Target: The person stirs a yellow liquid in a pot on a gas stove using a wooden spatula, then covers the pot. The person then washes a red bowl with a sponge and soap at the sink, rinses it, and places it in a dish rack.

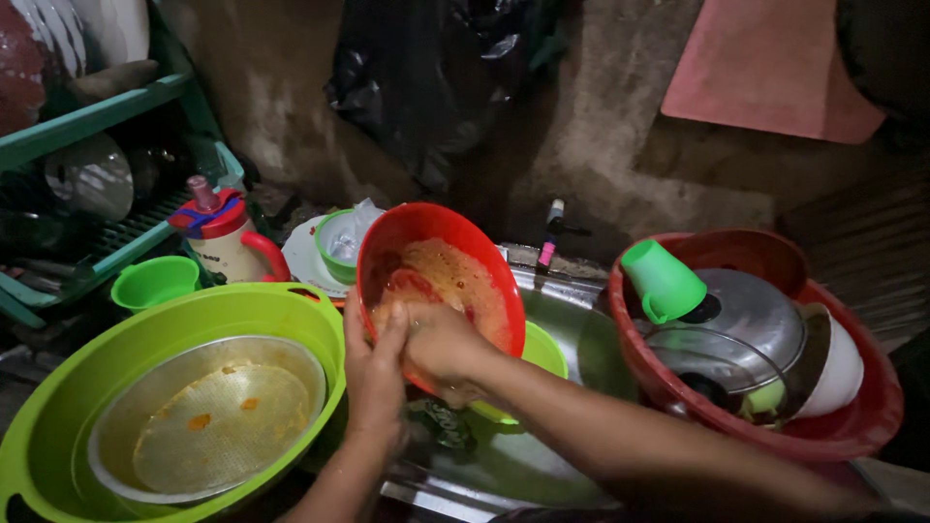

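- So we've got a red bowl (pixel 441 276) tipped up on its edge over the steel sink (pixel 572 324), open side facing us, smeared inside with orange, greasy residue.
- Our left hand (pixel 373 373) is wrapped around the bowl's lower-left rim, fingers curled over the edge, propping it.
- Our right hand (pixel 441 344) is inside the bowl at the lower part, fingers bunched against the dirty surface; can't tell whether there's a sponge under there, it's hidden.
- The key relation: the bowl sits up and away from both hands, its mouth tilted toward us, so the right hand reaches into it from below while the left stays at the rim. Both are touching it; the right is deeper in.
- Just behind the bowl's bottom edge, a small green bowl (pixel 542 353) peeks out, lying in the sink.
- At the sink's left edge there's a big green basin (pixel 116 363) with a round metal tray (pixel 208 416) in it, carrying a few orange bits.
- At the sink's right edge, a red basin (pixel 852 431) is stacked with a metal pot lid (pixel 756 310), a green cup (pixel 664 281) lying on its side and a white bowl (pixel 838 373).
- Back left: a red-lidded sippy cup (pixel 223 237), another green cup (pixel 155 281) and a teal dish rack (pixel 97 116).
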